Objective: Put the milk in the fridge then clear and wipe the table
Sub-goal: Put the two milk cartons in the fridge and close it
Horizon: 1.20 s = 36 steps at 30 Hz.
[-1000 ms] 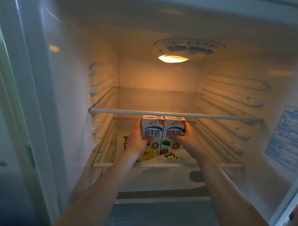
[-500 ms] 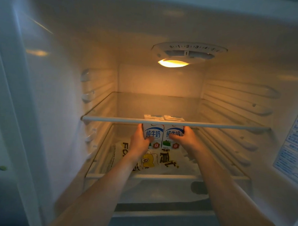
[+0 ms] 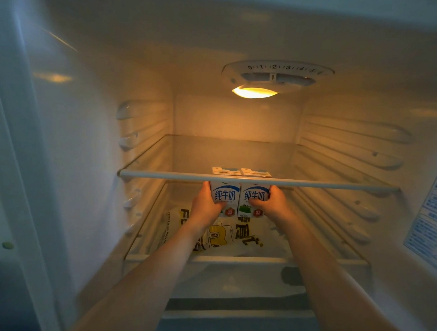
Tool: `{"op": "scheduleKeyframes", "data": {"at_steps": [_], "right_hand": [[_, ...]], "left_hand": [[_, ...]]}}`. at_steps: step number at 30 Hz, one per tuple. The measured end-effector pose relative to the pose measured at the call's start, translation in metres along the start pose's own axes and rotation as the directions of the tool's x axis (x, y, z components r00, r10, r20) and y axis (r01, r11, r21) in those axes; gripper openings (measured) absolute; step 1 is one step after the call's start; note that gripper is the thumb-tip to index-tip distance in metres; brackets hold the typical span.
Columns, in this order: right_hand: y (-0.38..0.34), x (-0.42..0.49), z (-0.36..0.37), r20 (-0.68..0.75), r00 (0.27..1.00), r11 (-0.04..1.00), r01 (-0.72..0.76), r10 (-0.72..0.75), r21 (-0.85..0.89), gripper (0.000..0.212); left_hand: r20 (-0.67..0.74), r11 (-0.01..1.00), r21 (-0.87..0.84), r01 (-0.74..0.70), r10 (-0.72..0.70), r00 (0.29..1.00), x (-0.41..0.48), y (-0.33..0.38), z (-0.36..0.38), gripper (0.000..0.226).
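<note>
Two small white and blue milk cartons stand side by side deep inside the open fridge, just under the upper glass shelf [image 3: 162, 174]. My left hand [image 3: 206, 205] grips the left carton [image 3: 225, 196] from its left side. My right hand [image 3: 273, 204] grips the right carton [image 3: 254, 197] from its right side. The carton tops show through the glass shelf. Both cartons are upright over the lower shelf [image 3: 234, 259]; their bases are hidden behind my hands.
A white plastic bag [image 3: 242, 235] with yellow and black print lies on the lower shelf below the cartons. The fridge lamp [image 3: 254, 92] glows under a temperature dial. Ribbed side walls flank both shelves. A label [image 3: 431, 217] sticks on the right wall.
The two cartons have gone further back into the fridge in my hands, from the lower shelf's front to under the upper shelf. The view has moved closer and lower.
</note>
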State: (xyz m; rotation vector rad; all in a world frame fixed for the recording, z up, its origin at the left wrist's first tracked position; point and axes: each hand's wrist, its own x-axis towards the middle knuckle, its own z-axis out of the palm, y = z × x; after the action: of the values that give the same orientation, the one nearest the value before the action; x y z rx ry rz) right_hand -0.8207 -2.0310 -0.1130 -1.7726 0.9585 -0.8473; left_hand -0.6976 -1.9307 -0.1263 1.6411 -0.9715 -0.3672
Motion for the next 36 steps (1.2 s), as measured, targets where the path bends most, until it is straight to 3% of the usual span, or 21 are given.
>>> {"op": "scheduleKeyframes", "data": {"at_steps": [16,21,26,30,33,36], "right_hand": [[0.002,0.002,0.006,0.012,1.0,0.998,0.0,-0.001,0.065,0.04],[0.005,-0.008,0.005,0.038,0.999,0.998,0.0,-0.003,0.064,0.048],[0.003,-0.027,0.004,0.011,1.0,0.998,0.009,-0.01,0.06,0.05],[0.0,-0.051,0.0,-0.008,1.0,0.999,0.012,-0.012,0.042,0.059],[0.0,-0.076,-0.003,-0.054,0.998,1.0,-0.015,0.016,0.014,0.072],[0.001,-0.106,-0.004,-0.091,0.995,0.999,-0.048,0.048,0.002,0.068]], "left_hand": [[-0.006,1.0,0.008,-0.014,0.014,1.0,0.004,-0.005,0.0,0.045],[0.008,1.0,0.02,0.003,-0.004,1.0,-0.002,-0.001,0.0,0.045],[0.005,0.997,0.074,-0.036,0.036,0.999,-0.021,0.001,0.0,0.07],[0.017,0.99,0.128,-0.059,0.057,0.998,-0.04,0.007,-0.007,0.074],[0.04,0.99,0.139,0.003,-0.009,0.999,-0.063,0.012,-0.016,0.08],[0.088,0.978,0.21,-0.007,-0.011,0.996,-0.091,0.015,-0.025,0.075]]}}
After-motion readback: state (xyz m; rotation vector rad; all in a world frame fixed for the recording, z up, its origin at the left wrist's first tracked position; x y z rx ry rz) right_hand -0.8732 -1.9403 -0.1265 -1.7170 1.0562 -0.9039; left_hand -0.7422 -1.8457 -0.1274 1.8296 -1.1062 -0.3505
